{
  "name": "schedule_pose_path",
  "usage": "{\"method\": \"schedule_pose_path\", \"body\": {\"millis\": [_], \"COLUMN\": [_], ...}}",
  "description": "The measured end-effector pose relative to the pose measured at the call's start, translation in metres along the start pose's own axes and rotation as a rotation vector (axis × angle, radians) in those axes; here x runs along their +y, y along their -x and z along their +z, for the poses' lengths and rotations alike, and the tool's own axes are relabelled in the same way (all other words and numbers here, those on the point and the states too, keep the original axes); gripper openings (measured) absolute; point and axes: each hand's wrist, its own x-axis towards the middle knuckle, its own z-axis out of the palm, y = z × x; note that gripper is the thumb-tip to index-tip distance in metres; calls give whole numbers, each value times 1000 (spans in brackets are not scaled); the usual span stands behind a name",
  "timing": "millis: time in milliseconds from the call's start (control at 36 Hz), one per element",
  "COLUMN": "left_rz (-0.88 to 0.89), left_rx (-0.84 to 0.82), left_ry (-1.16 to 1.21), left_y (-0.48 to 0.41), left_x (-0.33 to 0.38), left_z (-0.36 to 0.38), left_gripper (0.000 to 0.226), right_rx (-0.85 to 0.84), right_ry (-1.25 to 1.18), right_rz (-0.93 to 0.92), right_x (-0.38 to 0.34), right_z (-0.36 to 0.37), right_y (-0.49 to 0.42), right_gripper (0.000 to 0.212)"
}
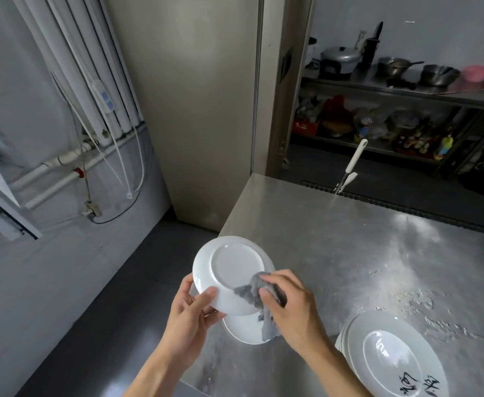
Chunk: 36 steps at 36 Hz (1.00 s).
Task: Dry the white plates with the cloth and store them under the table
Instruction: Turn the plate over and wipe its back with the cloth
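Because the right hand (289,305) and the bunched grey cloth (252,290) cover it, the near right rim of the held plate (235,267) is hidden, and a 2nd plate (243,329) lying on the counter (349,239) beneath shows only as a white crescent between the wrists. At the lower right a stack of plates (392,356) is cut off by the frame edge; its count cannot be told, and the black marks on the top 1 are unreadable. The steel counter is dull and beaded with water drops, and a white handle (354,159) rises at its far edge. Behind stands a metal shelf (407,90) with blurred pots; white pipes (77,156) run along the left wall above a dark floor. The held plate hangs over the counter's near left corner, tilted, its underside and foot ring facing the camera. The left hand (190,313) has a pinching grip on the lower left rim, thumb on the underside. The right hand's grip is curled round the cloth, pressing it to the underside, with a tail hanging down.
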Motion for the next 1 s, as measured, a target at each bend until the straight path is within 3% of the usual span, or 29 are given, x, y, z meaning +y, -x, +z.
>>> {"method": "schedule_pose_path", "body": {"millis": [83, 194, 306, 417, 472, 556, 694, 833, 917, 1000], "left_rz": [10, 48, 57, 40, 17, -28, -147, -236, -240, -202], "left_rx": [-2, 25, 22, -74, -149, -222, -196, -272, -306, -263], "left_ry": [19, 64, 91, 87, 34, -3, 30, -61, -79, -17], "left_y": [1, -1, 0, 4, 5, 8, 10, 7, 7, 7], "left_x": [-2, 1, 1, -1, -2, 1, 16, 28, 22, 18], "left_z": [3, 6, 11, 8, 5, 1, 5, 3, -3, -8], "left_gripper": [46, 48, 56, 68, 79, 85, 62, 54, 55, 56], "right_rx": [165, -37, 166, 162, 198, 180, 86, 17, 73, 150], "right_ry": [-1, 65, -110, -490, -584, -544, -413, -373, -322, -280], "right_rz": [89, -119, 147, 402, 444, 380, 197, 110, 90, 88], "right_x": [0, -5, 4, -2, -1, -3, 0, 0, 2, 2], "right_z": [0, 8, 5, 11, 6, -4, -22, -37, -33, -21], "right_y": [-7, 6, -4, -2, -4, -11, -20, -24, -21, -6], "right_gripper": [23, 19, 23, 12, 17, 14, 35, 29, 32, 19]}}
